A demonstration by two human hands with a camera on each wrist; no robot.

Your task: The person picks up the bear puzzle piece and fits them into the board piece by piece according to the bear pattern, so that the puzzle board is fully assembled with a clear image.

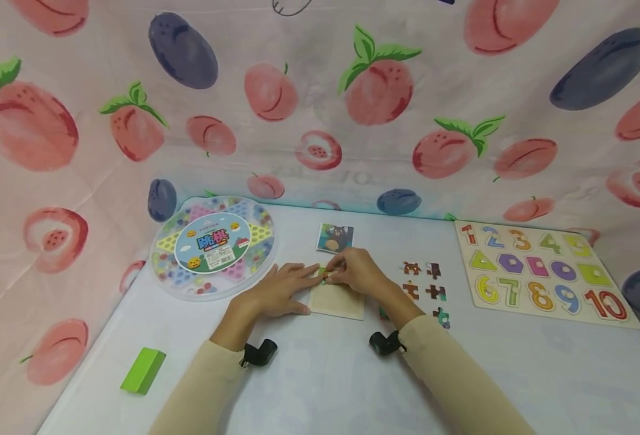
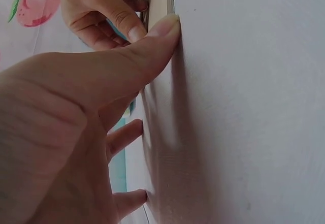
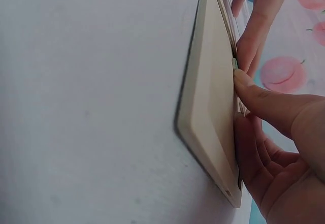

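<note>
A square wooden puzzle tray (image 1: 336, 302) lies on the table between the two hands. My right hand (image 1: 359, 275) pinches a small jigsaw piece (image 1: 324, 275), partly green, at the tray's far left part; the fingers hide much of it. In the right wrist view, the thumb (image 3: 261, 99) presses down on the piece. My left hand (image 1: 278, 291) lies with spread, fairly straight fingers at the tray's left side, its index fingertip near the piece. In the left wrist view, the left thumb (image 2: 160, 33) touches the tray's near edge. Loose jigsaw pieces (image 1: 436, 292) lie right of the tray.
A bear picture card (image 1: 335, 238) lies just behind the tray. At the back left is a round Chinese checkers box (image 1: 268, 266). A wooden number-and-shape board (image 1: 548, 272) lies at the right, and a green block (image 1: 142, 370) at the front left. A fruit-print cloth hangs behind.
</note>
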